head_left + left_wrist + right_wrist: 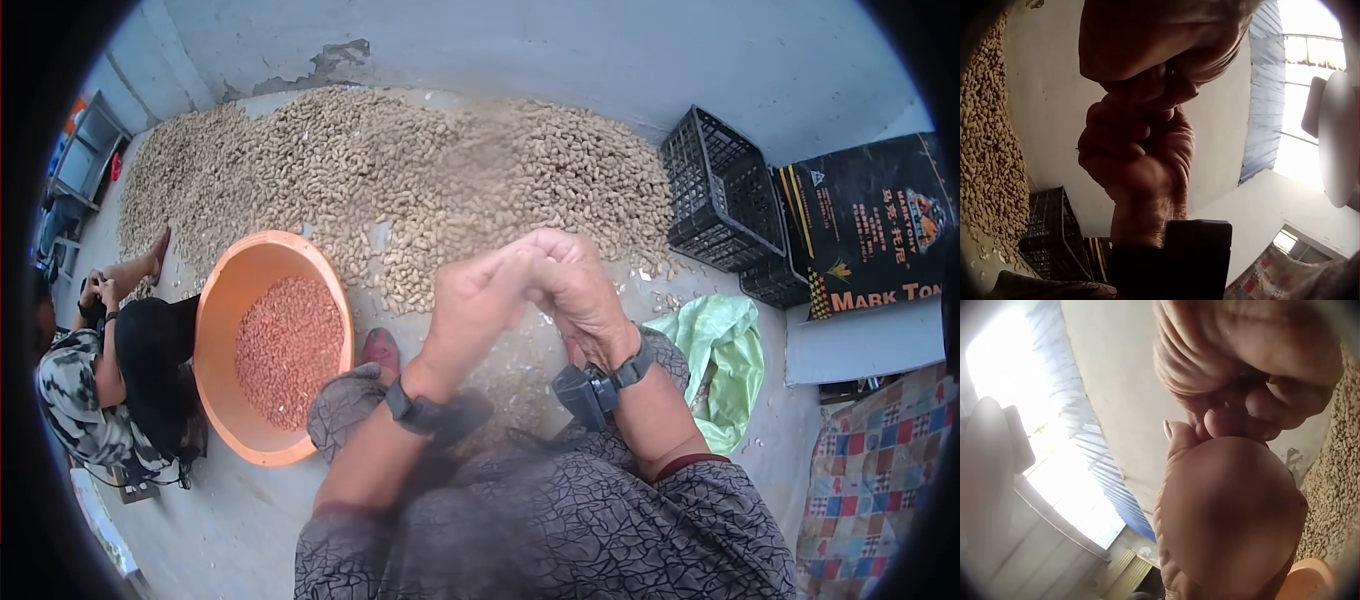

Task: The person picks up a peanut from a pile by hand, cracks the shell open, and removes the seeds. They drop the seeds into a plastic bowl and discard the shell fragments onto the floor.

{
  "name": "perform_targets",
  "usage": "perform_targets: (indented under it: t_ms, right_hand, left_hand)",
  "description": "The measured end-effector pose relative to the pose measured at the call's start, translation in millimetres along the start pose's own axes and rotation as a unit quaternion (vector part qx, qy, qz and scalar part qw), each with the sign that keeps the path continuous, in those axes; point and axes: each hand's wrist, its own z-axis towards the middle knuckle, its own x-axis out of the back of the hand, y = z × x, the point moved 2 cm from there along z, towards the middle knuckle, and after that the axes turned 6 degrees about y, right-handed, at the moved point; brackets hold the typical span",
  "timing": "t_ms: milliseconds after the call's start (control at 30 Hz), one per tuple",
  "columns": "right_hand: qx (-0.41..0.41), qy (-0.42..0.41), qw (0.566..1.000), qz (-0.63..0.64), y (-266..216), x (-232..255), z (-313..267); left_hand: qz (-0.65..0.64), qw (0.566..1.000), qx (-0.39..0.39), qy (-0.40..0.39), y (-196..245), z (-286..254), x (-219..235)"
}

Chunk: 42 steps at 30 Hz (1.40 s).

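Left hand [478, 302] and right hand [582, 292] meet, fingers curled, any contents hidden; peanuts [400, 180] lie ahead, the basin [222, 340] leftward, nearer the left hand.

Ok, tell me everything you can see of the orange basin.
The orange basin is round and looks plastic, with smooth, sloping walls and an open top. It seems to stand upright on the grey floor, beside the wearer's left knee. Shelled, red-skinned peanuts cover its bottom, leaving bare wall above them. Whether the knee touches it is unclear.
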Motion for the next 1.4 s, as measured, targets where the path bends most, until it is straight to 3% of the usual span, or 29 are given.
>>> perform_targets:
  t_ms: [167, 233, 367, 733, 1067, 1133, 1367, 1400]
  right_hand:
    - [-0.028, 0.004, 1.0, -0.012, 1.5, 4.4, 5.7]
    - [-0.045, -0.007, 0.999, -0.007, -0.2, 3.2, 4.9]
    - [-0.02, -0.011, 1.0, -0.017, -4.3, -0.3, 2.1]
    - [0.003, 0.015, 1.0, -0.016, -5.9, -3.1, 1.8]
    - [0.028, 0.017, 0.999, 0.003, -5.5, -0.8, 1.2]
    - [0.033, 0.013, 0.999, -0.01, -5.8, -1.5, 0.8]
    - [0.056, 0.086, 0.994, -0.034, 7.9, -6.2, -0.9]
    - [0.06, 0.109, 0.992, -0.037, 9.6, -6.0, -1.1]
  left_hand:
    - [-0.032, 0.999, 0.041, -0.008, -9.9, 8.4, 6.3]
    - [-0.161, 0.985, 0.05, -0.024, -6.7, 8.6, 3.2]
    - [-0.199, 0.977, 0.066, -0.03, -8.3, 9.4, 2.4]
    - [-0.123, 0.99, 0.012, 0.071, -4.0, 12.7, 4.0]
    - [-0.045, 0.995, -0.052, 0.076, -4.6, 10.1, -0.3]
    - [0.03, 0.985, -0.15, 0.081, -12.0, 10.8, -0.3]
    - [-0.005, 0.983, -0.129, 0.132, -25.2, 11.9, -2.6]
    - [-0.03, 0.984, -0.097, 0.146, -24.6, 11.9, -2.2]
